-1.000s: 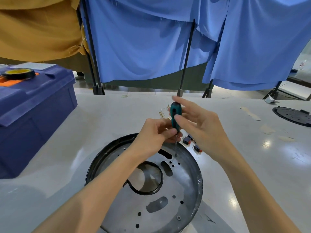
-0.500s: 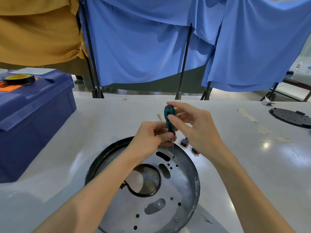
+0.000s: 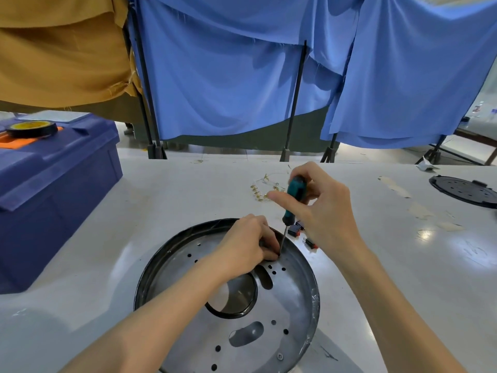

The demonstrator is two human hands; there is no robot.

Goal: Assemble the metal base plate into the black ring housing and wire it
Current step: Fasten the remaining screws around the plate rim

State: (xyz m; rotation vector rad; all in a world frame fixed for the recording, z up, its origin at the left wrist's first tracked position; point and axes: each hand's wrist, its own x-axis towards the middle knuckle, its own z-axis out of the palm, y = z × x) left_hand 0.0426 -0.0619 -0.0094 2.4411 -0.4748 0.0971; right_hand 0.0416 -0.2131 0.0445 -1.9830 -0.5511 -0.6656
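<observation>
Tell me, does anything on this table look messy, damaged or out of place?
A few small things. Torn strips of old tape are stuck to the white table at right. Some clear film wrinkles along the black ring housing. A loose bundle of wires with brass terminals lies beyond the hands. Nothing looks broken.

Surface (image 3: 188, 200) — open room lying left of the ring housing (image 3: 314, 297), until the blue crate (image 3: 59, 189) is blocking. Right side: small black-and-red parts (image 3: 301, 234) sitting just beside the rim; black disc (image 3: 465, 191) lying well apart. Far edge — wire bundle (image 3: 262, 185) and curtain stands (image 3: 291, 103) closing it off.
</observation>
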